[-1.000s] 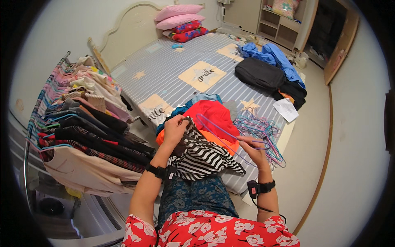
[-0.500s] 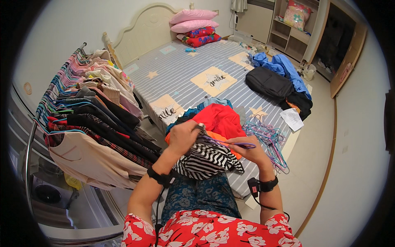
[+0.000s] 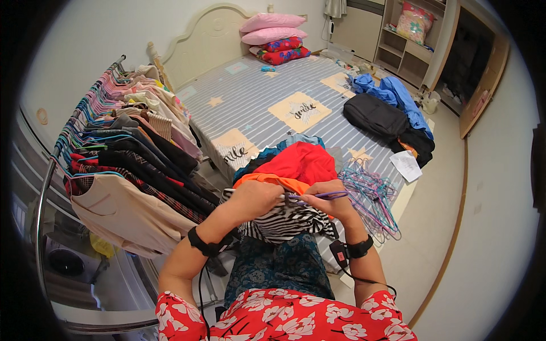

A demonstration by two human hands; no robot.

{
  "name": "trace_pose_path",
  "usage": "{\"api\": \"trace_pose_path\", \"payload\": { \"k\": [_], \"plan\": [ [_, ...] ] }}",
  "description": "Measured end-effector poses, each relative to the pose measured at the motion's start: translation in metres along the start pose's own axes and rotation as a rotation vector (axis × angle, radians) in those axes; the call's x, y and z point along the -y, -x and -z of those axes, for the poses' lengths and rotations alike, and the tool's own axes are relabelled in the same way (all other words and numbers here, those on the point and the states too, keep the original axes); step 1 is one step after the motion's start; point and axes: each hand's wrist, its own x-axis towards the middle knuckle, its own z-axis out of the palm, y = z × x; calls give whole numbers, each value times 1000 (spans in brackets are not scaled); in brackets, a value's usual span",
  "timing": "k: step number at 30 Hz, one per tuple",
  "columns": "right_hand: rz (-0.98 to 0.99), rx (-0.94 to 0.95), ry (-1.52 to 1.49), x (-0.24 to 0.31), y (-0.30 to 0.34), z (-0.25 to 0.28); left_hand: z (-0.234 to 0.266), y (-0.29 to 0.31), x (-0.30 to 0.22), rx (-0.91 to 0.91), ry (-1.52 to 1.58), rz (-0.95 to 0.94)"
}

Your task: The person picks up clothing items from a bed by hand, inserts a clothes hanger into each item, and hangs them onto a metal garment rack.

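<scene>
A black-and-white striped garment [image 3: 287,224] hangs bunched in front of me, below both hands. My left hand [image 3: 259,200] is closed on its upper edge. With closed fingers, my right hand [image 3: 333,202] grips a purple clothes hanger [image 3: 336,195]. One end of the hanger sticks out past the right fingers; the other runs toward the garment's upper edge, where cloth and the left hand partly hide it. Just beyond my hands, an orange garment [image 3: 272,181] and a red garment [image 3: 304,162] lie heaped on the bed [image 3: 244,108].
Several loose hangers [image 3: 372,196] lie tangled on the bed to the right. Behind them are a paper sheet [image 3: 405,166], a black backpack [image 3: 372,116] and blue clothing [image 3: 401,94]. Along the left stands a metal rack [image 3: 40,221] full of hung clothes. Pink pillows [image 3: 273,37] are stacked by the headboard.
My hands have come closer together at the top of the striped garment. The left hand moved right and slightly down, the right hand left. Less of the purple hanger shows between them.
</scene>
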Motion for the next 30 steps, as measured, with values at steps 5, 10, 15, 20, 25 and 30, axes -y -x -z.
{"api": "trace_pose_path", "payload": {
  "k": [5,10,15,20,25,30],
  "plan": [
    [161,-361,184,-16,-12,-21,-11,5,-2,-175,85,32],
    [299,-860,407,-41,13,-18,0,14,4,-339,301,225],
    [-216,-651,207,-85,42,-50,-1,29,10,-503,377,251],
    [-622,-448,82,-114,26,-71,4,39,2,-460,429,297],
    [-557,330,375,-154,30,-84,-2,41,5,-553,460,220],
    [-860,-189,-104,-160,38,-74,-5,53,17,-555,447,246]
  ]
}}
